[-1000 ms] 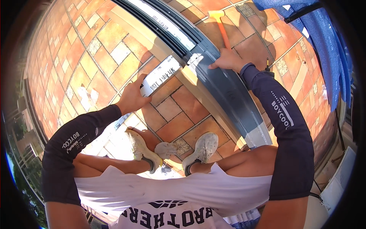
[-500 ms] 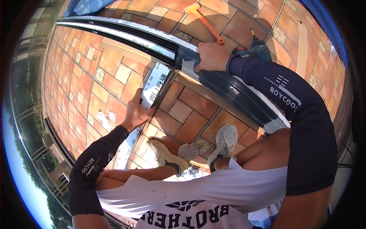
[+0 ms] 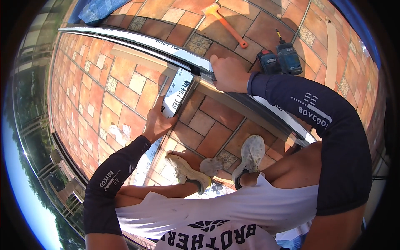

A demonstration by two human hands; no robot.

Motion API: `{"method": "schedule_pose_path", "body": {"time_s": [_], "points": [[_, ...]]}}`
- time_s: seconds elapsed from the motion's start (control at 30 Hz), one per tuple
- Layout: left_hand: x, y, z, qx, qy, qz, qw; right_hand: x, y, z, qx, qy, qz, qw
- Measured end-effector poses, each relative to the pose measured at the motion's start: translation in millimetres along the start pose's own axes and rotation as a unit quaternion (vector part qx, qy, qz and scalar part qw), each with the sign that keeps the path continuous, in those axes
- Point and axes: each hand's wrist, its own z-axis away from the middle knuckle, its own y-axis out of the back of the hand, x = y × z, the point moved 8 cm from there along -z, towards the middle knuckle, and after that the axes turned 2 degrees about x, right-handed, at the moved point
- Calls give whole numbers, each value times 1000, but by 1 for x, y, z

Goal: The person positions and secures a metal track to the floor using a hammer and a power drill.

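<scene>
A long dark metal profile (image 3: 160, 44), its face covered with white printed film, runs from the far left toward the near right. My right hand (image 3: 230, 74) is closed over it near the middle, thumb on the near side and fingers over the far side. A shorter film-covered crossbar (image 3: 178, 92) meets it there at roughly a right angle and runs back toward me. My left hand (image 3: 159, 121) is wrapped round this crossbar a short way from the joint. The palm hides part of the bar. Whether the two bars are fastened cannot be seen.
Beyond the profile, an orange mallet (image 3: 225, 26) and a cordless driver (image 3: 287, 58) lie on the tiled floor. A blue wrapped bundle (image 3: 98, 10) is at the far left, a cardboard strip (image 3: 331, 54) at the right. Crumpled plastic (image 3: 121, 134) lies left of the crossbar.
The long profile has turned on its length: its wide dark side no longer faces up, and more white film shows. Both hands have kept hold. The whole view has shifted slightly.
</scene>
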Motion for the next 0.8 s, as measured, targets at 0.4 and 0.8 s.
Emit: {"method": "schedule_pose_path", "body": {"time_s": [0.4, 0.8], "points": [[-10, -1, 3, 16, -16, -22, 999, -24, -7, 5, -23, 29, 22, 999], [-22, -4, -1, 36, -41, -44, 998, -22, -13, -6, -110, -43, 42, 992]]}}
